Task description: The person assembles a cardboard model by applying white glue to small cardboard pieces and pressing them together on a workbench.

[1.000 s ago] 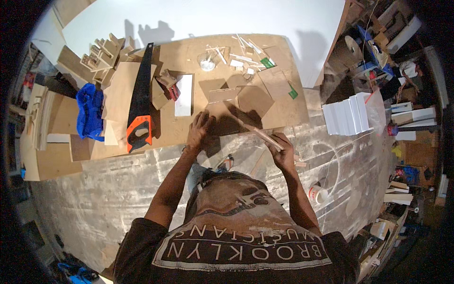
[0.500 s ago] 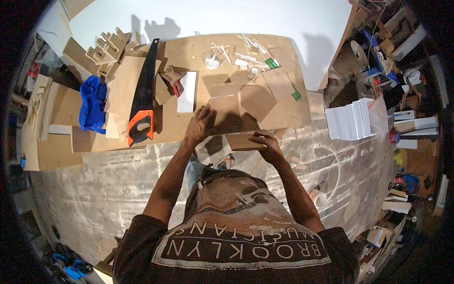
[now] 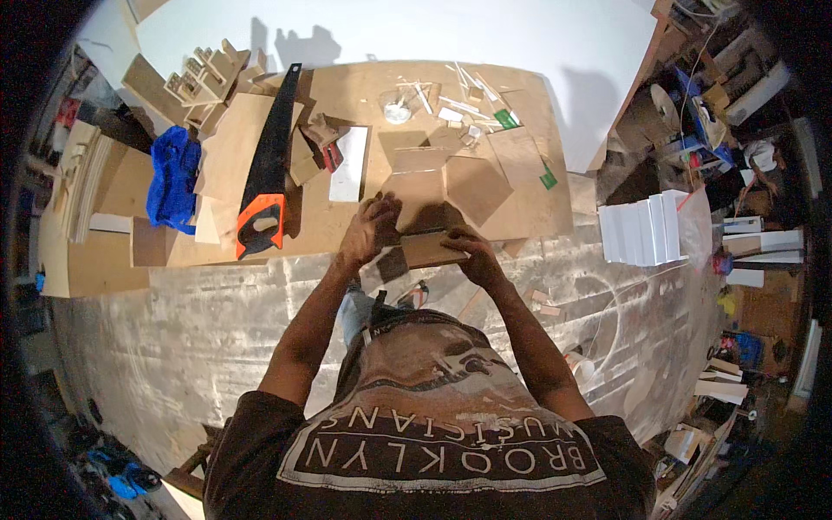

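Observation:
At the near edge of the table, my right hand (image 3: pixel 471 251) is closed with its fingers and thumb on the right end of a small thin wooden panel (image 3: pixel 425 251). My left hand (image 3: pixel 373 227) has its fingers curled at the left edge of a larger wooden board (image 3: pixel 418 192) lying just beyond the panel; its fingertips are partly hidden. A many-sided wooden piece (image 3: pixel 478 191) rests against the right side of that board. Left of my hands lie a handsaw (image 3: pixel 263 217) with an orange and black handle and a white rectangular piece (image 3: pixel 348 169).
Blue cloth (image 3: pixel 175 178) and a slatted wooden model (image 3: pixel 208 82) occupy the table's left. Scraps and white strips (image 3: pixel 464 113) lie at the back, near a clear cup (image 3: pixel 398 108). White folded panels (image 3: pixel 643 228) stand to the right; a paper cup (image 3: pixel 579 366) is on the floor.
The small panel, in my right hand, has moved up and left toward the larger board, nearer my left hand. My left hand stays at the board's left edge.

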